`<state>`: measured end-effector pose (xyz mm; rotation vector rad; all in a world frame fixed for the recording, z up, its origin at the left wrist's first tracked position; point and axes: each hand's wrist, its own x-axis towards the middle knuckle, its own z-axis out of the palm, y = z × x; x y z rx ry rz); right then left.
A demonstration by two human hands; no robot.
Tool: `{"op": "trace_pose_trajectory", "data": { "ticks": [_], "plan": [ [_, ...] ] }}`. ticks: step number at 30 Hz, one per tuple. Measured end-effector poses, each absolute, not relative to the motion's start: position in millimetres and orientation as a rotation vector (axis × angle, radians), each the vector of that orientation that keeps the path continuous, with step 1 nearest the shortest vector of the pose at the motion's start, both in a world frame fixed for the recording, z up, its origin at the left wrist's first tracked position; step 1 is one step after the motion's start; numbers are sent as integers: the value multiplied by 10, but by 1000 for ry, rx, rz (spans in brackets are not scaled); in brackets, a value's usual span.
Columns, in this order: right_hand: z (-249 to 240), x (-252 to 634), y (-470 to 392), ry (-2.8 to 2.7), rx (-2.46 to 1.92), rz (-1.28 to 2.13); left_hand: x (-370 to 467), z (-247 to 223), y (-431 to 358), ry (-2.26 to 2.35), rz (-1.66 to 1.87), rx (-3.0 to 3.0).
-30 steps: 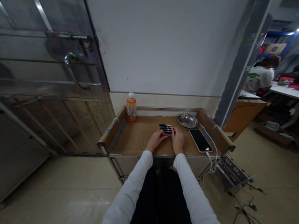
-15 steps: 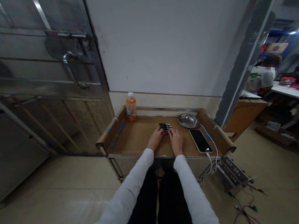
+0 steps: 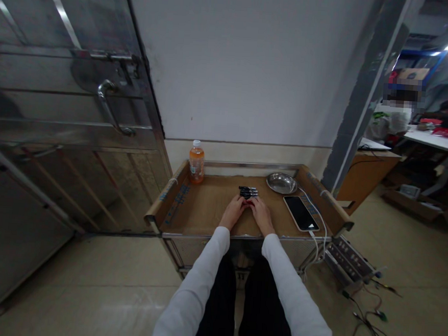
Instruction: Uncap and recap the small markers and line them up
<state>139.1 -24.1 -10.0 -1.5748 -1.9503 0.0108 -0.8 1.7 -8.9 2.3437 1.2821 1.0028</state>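
Several black pens (image 3: 248, 191) lie side by side across the cardboard-lined cart top (image 3: 205, 213), just beyond my fingertips. My left hand (image 3: 232, 211) and my right hand (image 3: 261, 214) meet on the near side of that row. Between their fingertips shows a thin bit of a red pen (image 3: 247, 202), mostly covered by the fingers. Both hands are closed, with the fingers pinched on its two ends, low over the cardboard.
An orange drink bottle (image 3: 197, 162) stands at the back left. To the right are a round metal dish (image 3: 281, 183) and a phone (image 3: 300, 213) with a white cable (image 3: 322, 227). A metal box (image 3: 350, 261) and loose wires (image 3: 375, 332) lie on the floor.
My hands have come closer together and slid slightly towards me. The red pen between them has moved nearer, leaving the black pens more exposed.
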Motion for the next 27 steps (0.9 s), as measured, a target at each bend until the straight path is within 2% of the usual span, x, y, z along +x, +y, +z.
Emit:
{"op": "trace_pose_trajectory", "data": {
  "ticks": [18, 27],
  "plan": [
    [-111, 1370, -223, -1846, -1542, -30, -8, 28, -66, 1552, 938, 2369],
    [-79, 1369, -258, -1896, -1613, -155, -33, 67, -45, 2099, 905, 2266]
  ]
}}
